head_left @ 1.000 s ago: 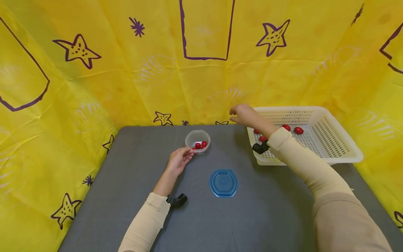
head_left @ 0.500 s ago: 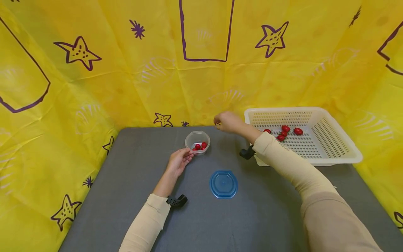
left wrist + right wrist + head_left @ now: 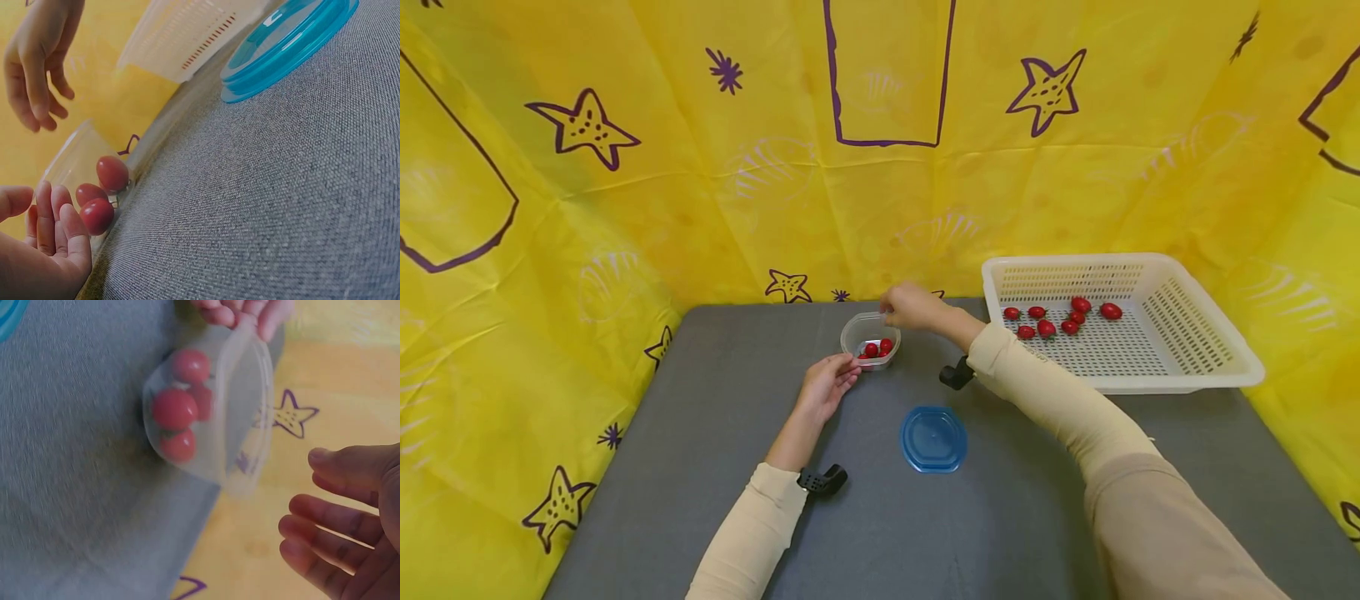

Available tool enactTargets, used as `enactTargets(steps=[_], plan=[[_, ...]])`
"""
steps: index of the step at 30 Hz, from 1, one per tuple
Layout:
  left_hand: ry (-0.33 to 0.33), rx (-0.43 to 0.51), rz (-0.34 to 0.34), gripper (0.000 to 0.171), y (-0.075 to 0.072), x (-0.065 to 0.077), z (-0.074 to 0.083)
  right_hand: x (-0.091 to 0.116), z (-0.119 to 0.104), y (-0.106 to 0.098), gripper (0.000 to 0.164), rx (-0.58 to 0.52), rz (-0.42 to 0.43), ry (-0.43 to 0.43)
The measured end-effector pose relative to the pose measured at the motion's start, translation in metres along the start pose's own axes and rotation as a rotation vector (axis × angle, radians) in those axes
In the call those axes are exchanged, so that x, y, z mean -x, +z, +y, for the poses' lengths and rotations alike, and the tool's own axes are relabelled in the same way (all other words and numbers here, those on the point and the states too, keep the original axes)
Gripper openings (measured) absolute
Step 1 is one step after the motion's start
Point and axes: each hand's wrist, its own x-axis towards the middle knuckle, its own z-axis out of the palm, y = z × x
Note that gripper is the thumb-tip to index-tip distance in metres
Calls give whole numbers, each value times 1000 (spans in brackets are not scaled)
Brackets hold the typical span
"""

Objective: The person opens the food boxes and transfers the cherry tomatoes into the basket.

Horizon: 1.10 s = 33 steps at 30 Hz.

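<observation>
A small clear plastic container (image 3: 848, 333) stands near the table's far edge, with several cherry tomatoes (image 3: 175, 409) at its bottom. My left hand (image 3: 829, 385) pinches the near rim between thumb and fingers. Over the container's far right side hovers my right hand (image 3: 916, 307). In the right wrist view its fingers (image 3: 325, 534) are spread and slightly bent, with nothing between them. A blue lid (image 3: 934, 439) lies flat on the table in front of the container.
A white perforated basket (image 3: 1210, 337) stands at the back right, with several more cherry tomatoes (image 3: 1046, 328) in its left half. A yellow patterned cloth (image 3: 737, 225) hangs behind and beside the grey table (image 3: 865, 533).
My right hand has moved left from above the basket's left end to the container, uncovering tomatoes in the basket. My left hand has stayed at the rim.
</observation>
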Motion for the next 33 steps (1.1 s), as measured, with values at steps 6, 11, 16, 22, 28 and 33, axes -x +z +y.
enactTargets(steps=[6,11,16,22,28,33], plan=[[1,16,5,9,1,0,0,-9,-8,19,25,-38,-68,20],[-6,28,8,9,0,-1,-1,-15,-15,32,24,-3,-104,20],[-12,30,8,8,0,-1,-1,-19,-20,42,22,16,-127,36],[-8,28,-4,8,-1,-2,-1,-23,-20,54,22,38,-119,48],[-9,42,-13,11,-1,-2,0,-25,-22,61,20,30,-90,64],[-1,43,-20,11,-2,-3,0,-28,-23,66,14,28,-54,29]])
